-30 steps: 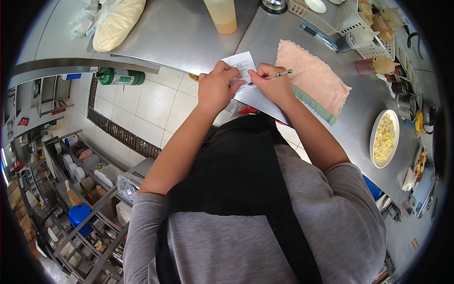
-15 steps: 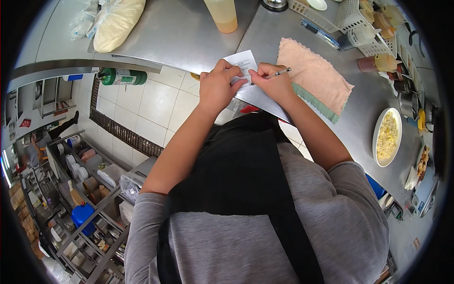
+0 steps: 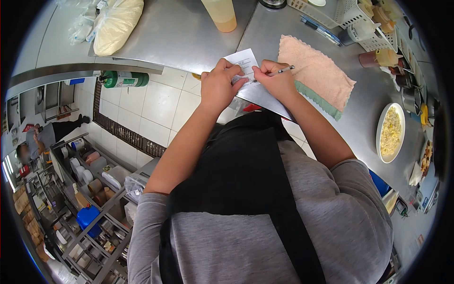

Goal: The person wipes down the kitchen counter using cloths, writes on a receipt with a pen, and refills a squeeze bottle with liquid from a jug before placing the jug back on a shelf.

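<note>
A small white paper slip [image 3: 244,57] with printed lines lies at the front edge of the metal counter. My left hand [image 3: 219,84] is closed on its left side, fingers bent and thumb pressing the paper. On the right, my right hand [image 3: 276,81] grips a slim pen [image 3: 283,69], its back end pointing right and its tip low over the slip. My fingers cover part of the paper, so any writing there cannot be made out. Just right of that hand is a peach cloth [image 3: 316,71] with a green border.
An oval dish of yellowish food [image 3: 390,133] stands on the counter's right. Pens [image 3: 320,30], sauce bottles [image 3: 378,57] and a white basket [image 3: 347,14] line the far right. A plastic cup [image 3: 220,15] and a bag [image 3: 117,26] stand at the back. Another person [image 3: 45,137] is far left.
My right hand has shifted slightly right along the slip with the pen. My left hand stays on the paper. At far left, the other person shows more fully.
</note>
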A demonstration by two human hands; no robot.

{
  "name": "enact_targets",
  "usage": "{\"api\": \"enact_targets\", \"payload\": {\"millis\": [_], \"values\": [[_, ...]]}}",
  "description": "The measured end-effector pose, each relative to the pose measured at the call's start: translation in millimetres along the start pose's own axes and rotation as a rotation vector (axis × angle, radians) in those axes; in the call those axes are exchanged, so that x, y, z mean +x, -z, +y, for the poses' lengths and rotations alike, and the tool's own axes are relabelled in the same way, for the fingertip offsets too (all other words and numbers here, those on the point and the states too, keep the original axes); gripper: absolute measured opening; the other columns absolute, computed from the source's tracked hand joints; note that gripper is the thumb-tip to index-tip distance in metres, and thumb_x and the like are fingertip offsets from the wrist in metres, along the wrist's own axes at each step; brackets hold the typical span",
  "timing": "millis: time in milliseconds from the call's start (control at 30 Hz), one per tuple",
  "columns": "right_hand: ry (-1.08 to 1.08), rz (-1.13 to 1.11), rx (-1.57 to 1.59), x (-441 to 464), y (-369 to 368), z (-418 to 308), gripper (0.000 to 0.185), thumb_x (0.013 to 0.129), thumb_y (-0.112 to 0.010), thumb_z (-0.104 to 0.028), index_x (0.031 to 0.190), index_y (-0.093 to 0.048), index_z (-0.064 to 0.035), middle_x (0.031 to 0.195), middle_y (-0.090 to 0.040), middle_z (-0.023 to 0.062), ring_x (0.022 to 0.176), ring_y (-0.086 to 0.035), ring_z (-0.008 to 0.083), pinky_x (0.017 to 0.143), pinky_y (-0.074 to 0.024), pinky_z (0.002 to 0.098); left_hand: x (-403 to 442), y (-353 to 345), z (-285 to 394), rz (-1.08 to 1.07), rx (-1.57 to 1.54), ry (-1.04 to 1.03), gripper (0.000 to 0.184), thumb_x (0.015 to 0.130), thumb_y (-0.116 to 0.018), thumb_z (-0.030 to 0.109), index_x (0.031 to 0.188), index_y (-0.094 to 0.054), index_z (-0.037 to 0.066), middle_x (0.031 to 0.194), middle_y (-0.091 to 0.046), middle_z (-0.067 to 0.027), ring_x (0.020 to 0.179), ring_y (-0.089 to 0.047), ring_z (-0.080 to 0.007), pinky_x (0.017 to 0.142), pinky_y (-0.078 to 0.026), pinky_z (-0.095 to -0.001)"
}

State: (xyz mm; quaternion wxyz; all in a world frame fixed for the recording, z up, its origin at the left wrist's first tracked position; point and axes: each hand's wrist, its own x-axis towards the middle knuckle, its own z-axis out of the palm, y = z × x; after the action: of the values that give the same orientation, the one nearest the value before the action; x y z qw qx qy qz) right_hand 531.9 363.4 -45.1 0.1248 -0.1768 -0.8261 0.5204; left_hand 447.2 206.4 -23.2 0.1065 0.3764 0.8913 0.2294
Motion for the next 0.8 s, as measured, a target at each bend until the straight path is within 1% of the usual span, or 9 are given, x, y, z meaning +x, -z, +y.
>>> {"api": "enact_targets", "payload": {"millis": [67, 233, 333, 400, 567, 700, 800], "values": [[-0.012, 0.029, 0.007, 0.4, -0.1, -0.1, 0.031, 0.08, -0.068, -0.019, 0.062, -0.05, -0.0024, 0.049, -0.046, 0.0027, 0.047, -0.038, 0.0084, 0.044, -0.0328, 0.0285, 0.6, -0.2, 0.2, 0.004, -0.002, -0.003, 0.016, 0.076, -0.074, 0.031, 0.086, -0.067, 0.019, 0.095, -0.057, 0.0012, 0.077, -0.062, -0.0199, 0.072, -0.036, -0.0404], [0.028, -0.004, -0.016, 0.1, 1.9, -1.5, 0.032, 0.08, -0.068, -0.019, 0.061, -0.049, -0.0025, 0.049, -0.046, 0.0032, 0.047, -0.037, 0.009, 0.044, -0.0325, 0.0286, 0.9, 0.3, 0.2, -0.002, -0.005, -0.001, 0.017, 0.076, -0.074, 0.031, 0.086, -0.067, 0.019, 0.095, -0.057, 0.0013, 0.077, -0.062, -0.02, 0.073, -0.036, -0.0406], [0.011, 0.014, -0.007, 0.6, 0.3, 2.1, 0.031, 0.08, -0.068, -0.019, 0.061, -0.049, -0.0025, 0.049, -0.046, 0.0037, 0.046, -0.037, 0.0099, 0.044, -0.0329, 0.029, 1.1, 0.6, 0.4, 0.001, -0.004, -0.002, 0.017, 0.076, -0.074, 0.031, 0.086, -0.067, 0.019, 0.095, -0.057, 0.0013, 0.076, -0.061, -0.0199, 0.072, -0.036, -0.0407], [0.02, 0.019, -0.007, -0.2, 0.2, 2.0, 0.031, 0.08, -0.068, -0.019, 0.061, -0.049, -0.0024, 0.049, -0.046, 0.0039, 0.046, -0.037, 0.0104, 0.045, -0.0332, 0.0294, 0.5, 1.1, 0.9, 0.025, 0.03, -0.026, 0.02, 0.075, -0.075, 0.032, 0.088, -0.067, 0.018, 0.093, -0.057, 0.0023, 0.068, -0.061, -0.0163, 0.073, -0.038, -0.0371], [0.001, 0.031, -0.007, 0.1, -0.2, 1.8, 0.032, 0.08, -0.068, -0.019, 0.062, -0.048, -0.0019, 0.05, -0.046, 0.0046, 0.046, -0.037, 0.0117, 0.045, -0.0338, 0.0305, 0.7, -0.8, -1.1, 0.036, 0.031, -0.04, 0.02, 0.075, -0.075, 0.031, 0.087, -0.067, 0.018, 0.093, -0.057, 0.0023, 0.067, -0.061, -0.0159, 0.071, -0.04, -0.0366], [0.027, 0.039, -0.009, 0.3, -0.9, 3.2, 0.032, 0.08, -0.067, -0.018, 0.062, -0.047, -0.0017, 0.05, -0.045, 0.005, 0.047, -0.037, 0.0121, 0.045, -0.0337, 0.0307, 0.9, -1.7, -1.8, 0.052, 0.043, -0.053, 0.02, 0.075, -0.075, 0.031, 0.087, -0.067, 0.018, 0.092, -0.057, 0.0025, 0.067, -0.061, -0.0153, 0.069, -0.041, -0.0357], [0.017, 0.037, -0.007, -0.2, -0.4, 2.4, 0.032, 0.08, -0.067, -0.018, 0.062, -0.047, -0.0016, 0.05, -0.045, 0.0053, 0.047, -0.037, 0.0122, 0.045, -0.0335, 0.0307, 1.0, -1.6, -1.7, 0.043, 0.026, -0.044, 0.02, 0.075, -0.076, 0.031, 0.086, -0.067, 0.018, 0.092, -0.057, 0.0025, 0.067, -0.061, -0.0156, 0.07, -0.04, -0.0359]]}}
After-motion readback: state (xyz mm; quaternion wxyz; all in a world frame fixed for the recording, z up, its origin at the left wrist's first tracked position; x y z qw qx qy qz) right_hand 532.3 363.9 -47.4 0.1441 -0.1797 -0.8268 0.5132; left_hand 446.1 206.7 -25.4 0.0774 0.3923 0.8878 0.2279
